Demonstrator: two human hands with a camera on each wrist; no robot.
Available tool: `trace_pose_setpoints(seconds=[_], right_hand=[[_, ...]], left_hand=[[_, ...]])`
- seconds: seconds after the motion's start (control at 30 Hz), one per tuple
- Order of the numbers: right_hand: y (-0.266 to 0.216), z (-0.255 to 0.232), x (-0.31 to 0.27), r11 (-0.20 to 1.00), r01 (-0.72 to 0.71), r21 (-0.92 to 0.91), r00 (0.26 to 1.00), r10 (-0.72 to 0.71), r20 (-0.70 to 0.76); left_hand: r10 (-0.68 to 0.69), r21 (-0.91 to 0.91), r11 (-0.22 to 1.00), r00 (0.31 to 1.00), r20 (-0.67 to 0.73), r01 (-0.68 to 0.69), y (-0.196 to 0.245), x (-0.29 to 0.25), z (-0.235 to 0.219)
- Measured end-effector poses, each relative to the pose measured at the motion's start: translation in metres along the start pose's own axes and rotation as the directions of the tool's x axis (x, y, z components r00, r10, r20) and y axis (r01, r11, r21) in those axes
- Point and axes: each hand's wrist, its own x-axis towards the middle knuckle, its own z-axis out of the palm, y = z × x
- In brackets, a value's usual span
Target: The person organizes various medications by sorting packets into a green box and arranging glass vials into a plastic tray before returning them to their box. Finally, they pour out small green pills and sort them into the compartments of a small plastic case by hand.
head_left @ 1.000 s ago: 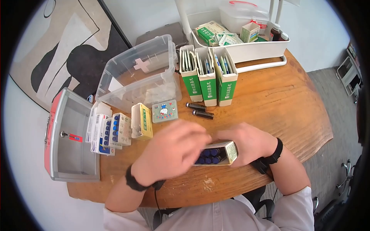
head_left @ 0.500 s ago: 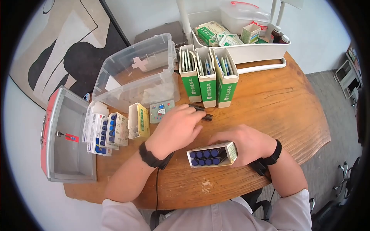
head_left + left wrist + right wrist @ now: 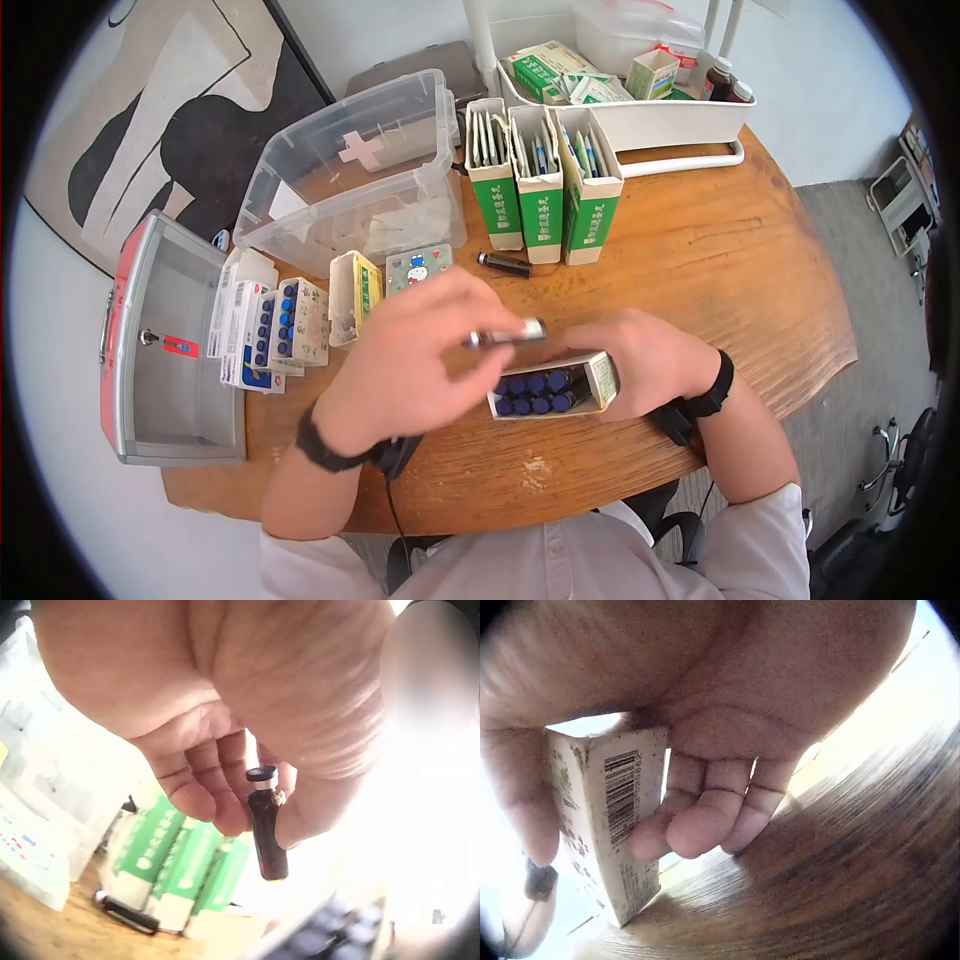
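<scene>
My left hand [image 3: 400, 365] pinches a small dark glass vial [image 3: 268, 836] between thumb and fingers. In the left wrist view the vial hangs upright, its dark cap with a silver band at the top. My right hand [image 3: 650, 365] grips an open carton [image 3: 602, 382] by its right end, thumb on one side and curled fingers on the other. Two rows of blue-capped vials [image 3: 537, 384] fill most of the carton, with a gap at its right end. A barcode shows on the carton's narrow side in the right wrist view. Another dark vial [image 3: 505, 264] lies on the table.
Beyond the hands stand several green-and-white boxes [image 3: 590, 225] of sachets. To the left are a Hello Kitty case [image 3: 415, 265], a yellow-and-white box [image 3: 357, 300], boxes of vials [image 3: 310, 325], a clear bin [image 3: 300, 225] and a red-and-silver case [image 3: 180, 400]. A white tray [image 3: 680, 120] stands behind.
My left hand reached to the two vials on the table, picked one up and brought it back toward the carton. My right hand has stayed on the carton.
</scene>
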Motion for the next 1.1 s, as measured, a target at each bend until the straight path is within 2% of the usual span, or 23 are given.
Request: trace_pose_setpoints(seconds=[0.03,0.1,0.13,0.23,0.37,0.43,0.47,0.53,0.57,0.63,0.67,0.73,0.77,0.83,0.97,1.07,1.1], right_hand=[[-0.003,-0.002,0.0,1.0,0.0,0.0,1.0,0.0,0.001],[-0.01,-0.007,0.002,0.998,-0.055,-0.037,0.997,0.056,0.047],[-0.01,-0.006,0.002,0.998,-0.052,-0.04,0.997,0.054,0.049],[-0.007,-0.005,0.0,0.998,-0.056,-0.022,0.998,0.057,0.031],[-0.005,-0.001,0.0,0.999,-0.037,-0.014,0.999,0.037,0.014],[-0.003,-0.002,0.001,1.0,-0.02,-0.007,1.0,0.02,-0.003],[-0.002,-0.002,0.0,0.999,-0.026,-0.026,0.999,0.027,0.019],[0.0,-0.001,-0.002,0.998,-0.037,-0.044,0.999,0.038,0.031],[-0.001,0.0,-0.002,1.0,-0.014,-0.018,1.0,0.014,0.018],[-0.002,-0.001,-0.001,1.0,0.01,-0.007,1.0,-0.01,0.022],[-0.002,-0.002,-0.001,1.0,0.009,-0.009,1.0,-0.009,0.019],[-0.001,-0.001,-0.003,1.0,0.025,-0.019,1.0,-0.024,0.012],[-0.001,-0.001,-0.003,1.0,0.02,-0.015,1.0,-0.019,0.011],[0.0,-0.001,-0.002,1.0,0.005,-0.009,1.0,-0.005,0.029],[-0.002,-0.001,-0.001,1.0,-0.004,-0.029,0.999,0.005,0.048],[-0.001,0.0,-0.002,1.0,-0.002,-0.001,1.0,0.002,0.017],[-0.002,-0.001,-0.002,1.0,-0.009,0.004,1.0,0.009,0.018]], left_hand=[[0.0,0.0,1.0,1.0,-0.001,0.0,0.012,0.0,-0.002],[0.127,-0.054,0.991,0.987,0.1,-0.123,0.032,-0.002,0.003],[0.128,-0.052,0.991,0.987,0.096,-0.123,0.034,-0.003,0.008],[0.17,-0.088,0.984,0.964,0.206,-0.155,0.035,-0.006,0.021],[0.162,-0.059,0.987,0.958,0.237,-0.153,0.037,-0.004,0.023],[0.188,-0.168,0.974,0.955,0.228,-0.152,0.033,0.004,0.02],[0.192,-0.165,0.974,0.954,0.232,-0.156,0.026,0.009,0.015],[0.078,-0.075,0.995,0.983,0.163,-0.067,0.004,0.018,0.006],[0.081,-0.076,0.995,0.983,0.167,-0.069,-0.009,0.021,0.012],[-0.051,0.237,0.971,0.997,0.051,0.037,-0.035,0.024,0.026],[-0.047,0.237,0.971,0.998,0.052,0.033,-0.043,0.023,0.032],[-0.119,0.404,0.912,0.99,0.08,0.077,-0.051,0.022,0.043],[-0.12,0.4,0.913,0.989,0.085,0.076,-0.049,0.021,0.046],[-0.24,0.453,0.876,0.964,0.116,0.164,-0.041,0.018,0.047],[-0.238,0.492,0.858,0.962,0.131,0.145,-0.047,0.007,0.045],[-0.159,0.451,0.888,0.98,0.122,0.088,-0.04,0.004,0.039],[-0.23,0.367,0.914,0.965,0.126,0.17,-0.03,0.003,0.032]])
